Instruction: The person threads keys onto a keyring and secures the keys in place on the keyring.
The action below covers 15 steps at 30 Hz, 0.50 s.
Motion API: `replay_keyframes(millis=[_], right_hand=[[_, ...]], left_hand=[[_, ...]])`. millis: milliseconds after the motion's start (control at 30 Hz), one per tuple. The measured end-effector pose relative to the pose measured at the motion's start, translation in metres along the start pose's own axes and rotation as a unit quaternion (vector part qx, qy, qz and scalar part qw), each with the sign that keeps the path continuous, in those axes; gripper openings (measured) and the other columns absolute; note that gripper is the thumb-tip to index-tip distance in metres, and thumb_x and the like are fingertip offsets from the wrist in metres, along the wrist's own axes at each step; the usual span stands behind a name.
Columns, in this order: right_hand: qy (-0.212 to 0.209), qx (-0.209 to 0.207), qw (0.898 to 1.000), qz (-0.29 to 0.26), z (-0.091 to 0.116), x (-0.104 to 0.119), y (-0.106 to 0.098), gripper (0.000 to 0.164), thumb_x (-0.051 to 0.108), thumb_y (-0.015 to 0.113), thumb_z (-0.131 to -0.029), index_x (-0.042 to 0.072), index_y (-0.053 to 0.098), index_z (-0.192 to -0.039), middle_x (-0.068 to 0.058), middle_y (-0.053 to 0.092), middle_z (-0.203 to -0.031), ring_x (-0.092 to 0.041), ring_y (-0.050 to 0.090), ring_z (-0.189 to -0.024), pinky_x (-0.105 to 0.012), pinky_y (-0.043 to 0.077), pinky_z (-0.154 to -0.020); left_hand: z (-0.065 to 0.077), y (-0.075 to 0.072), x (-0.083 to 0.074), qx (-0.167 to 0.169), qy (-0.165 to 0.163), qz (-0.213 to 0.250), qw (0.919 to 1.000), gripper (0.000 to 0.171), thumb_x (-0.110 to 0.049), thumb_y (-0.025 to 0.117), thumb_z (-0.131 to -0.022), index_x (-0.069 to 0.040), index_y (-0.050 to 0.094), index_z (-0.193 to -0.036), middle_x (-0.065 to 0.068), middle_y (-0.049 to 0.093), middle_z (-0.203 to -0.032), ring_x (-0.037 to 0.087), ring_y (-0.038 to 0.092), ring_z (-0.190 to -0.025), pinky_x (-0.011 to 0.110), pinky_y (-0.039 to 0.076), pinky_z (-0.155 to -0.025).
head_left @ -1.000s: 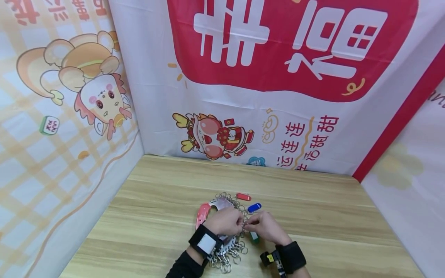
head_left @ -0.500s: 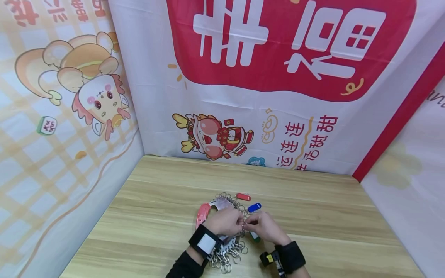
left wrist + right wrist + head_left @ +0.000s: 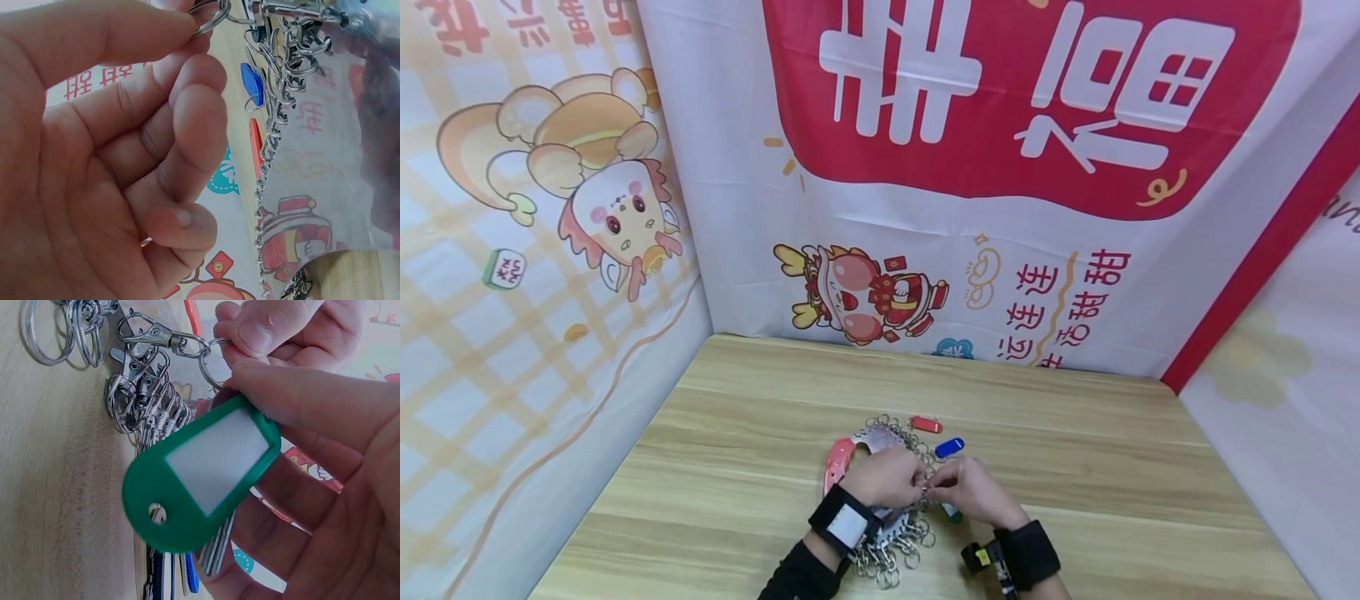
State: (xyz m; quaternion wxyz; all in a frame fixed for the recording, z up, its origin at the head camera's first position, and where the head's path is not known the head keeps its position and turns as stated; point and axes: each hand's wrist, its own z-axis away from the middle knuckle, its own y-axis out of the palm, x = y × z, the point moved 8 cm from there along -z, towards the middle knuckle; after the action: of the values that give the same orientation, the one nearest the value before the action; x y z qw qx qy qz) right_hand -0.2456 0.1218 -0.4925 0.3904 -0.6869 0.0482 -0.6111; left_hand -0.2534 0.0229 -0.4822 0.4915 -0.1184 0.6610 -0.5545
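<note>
My left hand [image 3: 887, 477] pinches a split ring [image 3: 202, 364] between thumb and finger. That ring hangs from a swivel clasp [image 3: 164, 336] on a shiny plate [image 3: 887, 437] with a pink handle [image 3: 837, 463]. Close against it, my right hand [image 3: 977, 492] pinches the narrow end of a green key tag [image 3: 140, 487] with a white label. Its fingers hide whether the tag is joined to the ring. Thin metal strips [image 3: 219, 547] show below the tag; I cannot tell what they are.
More clasps and rings [image 3: 891, 557] line the plate's edge. A blue key tag [image 3: 949, 448] and a red key tag [image 3: 926, 425] lie on the wooden table [image 3: 1112, 467] beyond my hands. Printed cloth walls [image 3: 925, 208] border the table at the back and sides.
The green key tag has shifted slightly beneath my right hand. Both hands stay in nearly the same place, fingertips close together at the ring.
</note>
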Motion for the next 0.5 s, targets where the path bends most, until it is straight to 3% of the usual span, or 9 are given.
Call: replay_keyframes(millis=[500], right_hand=[[-0.010, 0.007, 1.000, 0.018, -0.0015, -0.0022, 0.0011, 0.009, 0.007, 0.071, -0.082, 0.015, 0.074, -0.085, 0.007, 0.065, -0.080, -0.009, 0.059, -0.069, -0.024, 0.048, -0.061]], left_hand=[[0.0045, 0.0050, -0.0029, 0.034, -0.015, 0.069, 0.9969, 0.028, -0.016, 0.059, -0.088, -0.016, 0.049, -0.063, -0.007, 0.045, -0.051, 0.006, 0.044, -0.038, 0.020, 0.033, -0.041]])
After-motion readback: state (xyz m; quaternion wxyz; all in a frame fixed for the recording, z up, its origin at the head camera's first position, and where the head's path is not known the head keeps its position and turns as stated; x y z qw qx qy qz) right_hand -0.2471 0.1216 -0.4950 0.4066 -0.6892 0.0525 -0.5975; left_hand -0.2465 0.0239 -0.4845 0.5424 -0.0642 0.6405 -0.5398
